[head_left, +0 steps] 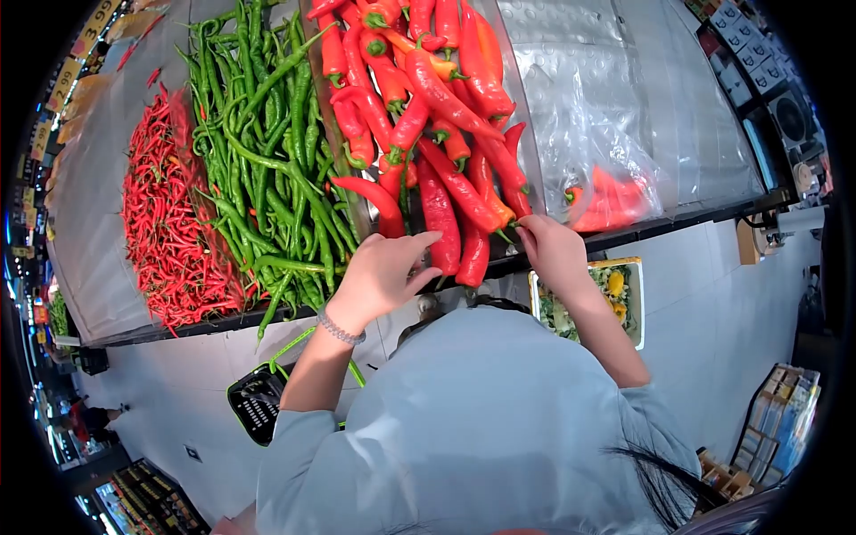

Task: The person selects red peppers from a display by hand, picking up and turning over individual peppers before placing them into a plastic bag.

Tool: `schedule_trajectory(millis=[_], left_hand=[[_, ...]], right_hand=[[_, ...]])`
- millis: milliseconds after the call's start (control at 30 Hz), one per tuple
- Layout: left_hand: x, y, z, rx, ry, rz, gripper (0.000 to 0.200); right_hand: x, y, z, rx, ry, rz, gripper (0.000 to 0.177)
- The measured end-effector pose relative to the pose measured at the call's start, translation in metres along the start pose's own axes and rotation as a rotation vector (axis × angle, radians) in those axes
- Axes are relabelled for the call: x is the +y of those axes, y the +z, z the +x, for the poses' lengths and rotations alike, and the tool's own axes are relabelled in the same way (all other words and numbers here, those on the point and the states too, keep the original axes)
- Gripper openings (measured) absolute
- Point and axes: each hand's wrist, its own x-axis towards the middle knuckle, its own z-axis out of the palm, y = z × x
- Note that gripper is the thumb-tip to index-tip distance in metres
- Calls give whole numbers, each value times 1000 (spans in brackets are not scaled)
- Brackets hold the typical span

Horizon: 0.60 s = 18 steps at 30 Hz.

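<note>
Long red peppers (441, 223) lie heaped in the middle bin, several hanging over its front edge. My left hand (379, 278) is at the front left of this heap. Its thumb and index finger are apart, with their tips beside the lower end of one pepper. At the heap's front right, the fingers of my right hand (555, 254) are bent together at the lower end of another red pepper (514, 169). Part of that grip is hidden. Right of the bin, a clear plastic bag (615, 169) holds a few red peppers and lies on the counter.
Long green peppers (276, 169) and small red chilies (165, 214) are heaped to the left. Below the counter stand a black shopping basket (254, 406) with a green handle and a white box (636, 303) of vegetables. Store shelves (776, 419) line the right.
</note>
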Motion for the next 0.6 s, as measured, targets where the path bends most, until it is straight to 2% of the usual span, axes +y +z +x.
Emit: schedule_trajectory(millis=[33, 67, 200, 233, 267, 300, 333, 367, 433, 500, 600], left_hand=[[-1, -3, -3, 140, 36, -19, 19], [-3, -13, -7, 207, 102, 17, 13], [15, -59, -35, 296, 183, -106, 18], [26, -73, -38, 381, 277, -124, 18], [35, -88, -45, 433, 358, -100, 22], [51, -103, -51, 482, 479, -141, 21], [59, -122, -55, 432, 718, -133, 18], [73, -132, -72, 403, 795, -212, 32], [87, -153, -79, 297, 1118, -503, 6], [90, -140, -90, 739, 1375, -596, 12], [81, -149, -127, 1178, 1231, -247, 20]], right_hand=[[-2, 0, -2, -37, 38, -17, 16], [-4, 0, -5, -76, 76, -34, 16], [-8, 0, -8, -134, 228, -210, 16], [-8, 0, -7, -131, 214, -239, 16], [-10, 0, -4, -222, 253, -312, 25], [-13, -1, 0, -270, 239, -370, 23], [-15, -1, 4, -318, 224, -430, 22], [-13, 2, 8, -325, 169, -475, 23], [-8, 11, 14, -372, 135, -563, 21], [-5, 12, 19, -422, 100, -611, 17], [-9, 8, 27, -480, 86, -623, 11]])
